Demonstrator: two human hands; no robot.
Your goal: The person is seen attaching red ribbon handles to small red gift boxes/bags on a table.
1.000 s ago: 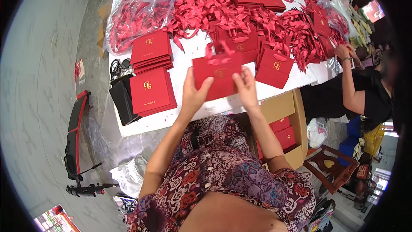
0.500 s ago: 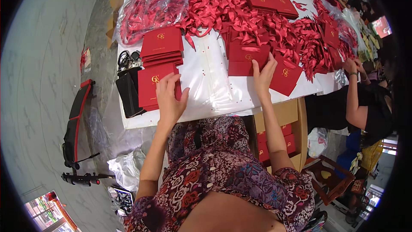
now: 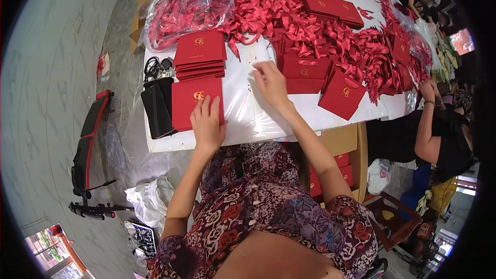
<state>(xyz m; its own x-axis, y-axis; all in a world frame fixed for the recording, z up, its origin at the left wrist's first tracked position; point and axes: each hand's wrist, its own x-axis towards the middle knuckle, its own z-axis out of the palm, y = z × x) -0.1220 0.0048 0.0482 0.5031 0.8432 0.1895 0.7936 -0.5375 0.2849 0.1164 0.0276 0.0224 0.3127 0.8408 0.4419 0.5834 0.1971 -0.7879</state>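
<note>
My left hand (image 3: 207, 126) lies with its fingers stretched over the lower right part of a flat red square packet (image 3: 186, 103) with gold print, at the table's left front. Behind it stands a stack of like red packets (image 3: 199, 49). My right hand (image 3: 272, 87) is over the white table (image 3: 240, 93), fingers loosely bent and apart, with nothing seen in it. To its right are more red packets with ribbon, one straight (image 3: 305, 75) and one turned at an angle (image 3: 343, 94).
A black pouch (image 3: 157, 108) and a coiled black cable (image 3: 154, 68) lie at the left edge. Farther back are a clear bag of red ribbons (image 3: 191, 10) and a ribbon heap (image 3: 279, 13). An open carton (image 3: 338, 142) stands below the table; a co-worker (image 3: 439, 129) is at right.
My right hand has moved left, off the red packets on the right, to the middle of the table. My left hand has settled lower on the left packet, fingers closer together.
</note>
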